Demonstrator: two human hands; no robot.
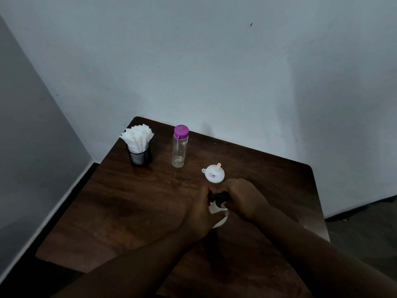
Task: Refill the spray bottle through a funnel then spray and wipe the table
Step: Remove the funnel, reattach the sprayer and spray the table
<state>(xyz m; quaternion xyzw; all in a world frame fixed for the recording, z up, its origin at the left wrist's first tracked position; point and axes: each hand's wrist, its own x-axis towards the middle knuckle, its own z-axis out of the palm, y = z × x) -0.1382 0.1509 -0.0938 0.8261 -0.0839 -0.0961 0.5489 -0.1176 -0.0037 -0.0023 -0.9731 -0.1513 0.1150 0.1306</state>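
A white spray bottle [217,211] with a black spray head [219,197] stands on the dark wooden table [129,201]. My left hand [200,214] wraps around its white body. My right hand [242,196] grips the black head from above and the right. Both hands hide most of the bottle. A white funnel [214,174] lies upside down just beyond my hands, spout pointing up. A clear water bottle [179,147] with a purple cap stands further back.
A black mesh cup [140,157] packed with white paper napkins [137,136] stands at the table's far left corner. The table sits against a pale wall; its left and right edges drop off to the floor.
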